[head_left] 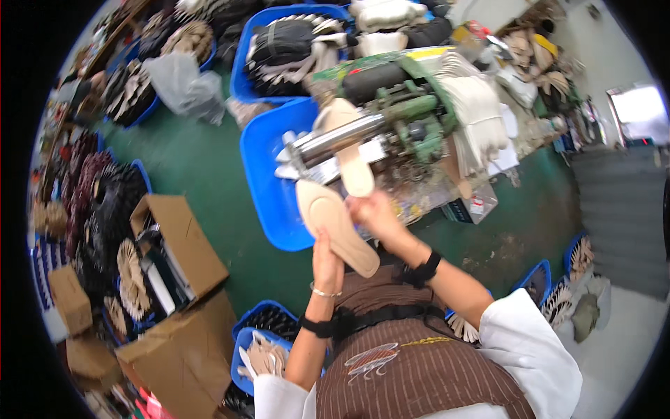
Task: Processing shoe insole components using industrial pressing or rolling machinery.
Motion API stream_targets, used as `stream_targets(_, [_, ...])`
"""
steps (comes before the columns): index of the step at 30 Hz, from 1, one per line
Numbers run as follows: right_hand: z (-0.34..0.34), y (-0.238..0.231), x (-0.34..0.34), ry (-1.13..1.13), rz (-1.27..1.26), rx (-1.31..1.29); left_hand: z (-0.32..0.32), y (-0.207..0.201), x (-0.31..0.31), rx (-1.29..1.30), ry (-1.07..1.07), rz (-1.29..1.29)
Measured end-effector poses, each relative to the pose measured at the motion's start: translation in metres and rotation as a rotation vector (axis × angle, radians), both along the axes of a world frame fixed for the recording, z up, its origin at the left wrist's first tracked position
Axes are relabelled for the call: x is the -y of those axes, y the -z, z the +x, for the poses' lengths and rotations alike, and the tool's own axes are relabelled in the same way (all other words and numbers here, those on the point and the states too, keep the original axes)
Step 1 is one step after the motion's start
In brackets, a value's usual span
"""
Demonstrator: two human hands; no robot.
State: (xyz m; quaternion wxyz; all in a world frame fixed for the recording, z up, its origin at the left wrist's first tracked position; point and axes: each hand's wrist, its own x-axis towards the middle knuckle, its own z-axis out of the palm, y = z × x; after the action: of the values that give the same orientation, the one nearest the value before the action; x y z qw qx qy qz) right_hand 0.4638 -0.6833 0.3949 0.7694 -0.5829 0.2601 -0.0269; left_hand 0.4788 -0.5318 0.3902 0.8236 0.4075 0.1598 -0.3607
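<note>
My left hand (325, 262) grips a beige shoe insole (335, 222), pointed at its far end, with the thumb on its upper face. To the right, my right hand (380, 215) is closed at the near end of a second beige insole (354, 169), slightly blurred. That insole stretches away toward a shiny metal roller (342, 136), which crosses in front of its middle. The roller juts left out of a green machine (415, 122) on a worktable. Below the roller stands a blue tub (269, 222) with whitish pieces in it.
A stack of white pieces (478, 119) lies right of the machine. Another blue tub (241, 77) with dark bundles is behind. Cardboard boxes (185, 258) stand on the left, and a small blue bin (241, 377) of insoles sits near my left forearm.
</note>
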Motion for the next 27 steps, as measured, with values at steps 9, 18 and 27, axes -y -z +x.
stream_targets(9, [0.014, 0.030, 0.032, 0.065, -0.505, -0.174, 0.001, -0.010, 0.013, 0.310, 0.280, 0.402])
stream_targets(18, [-0.118, -0.054, 0.253, -0.405, -0.536, -0.086, -0.003, -0.026, 0.054, 0.493, 0.492, 0.545])
stream_targets(27, [-0.136, 0.060, 0.502, 0.409, -0.580, -0.364, -0.042, -0.008, 0.298, 0.342, 0.797, 0.344])
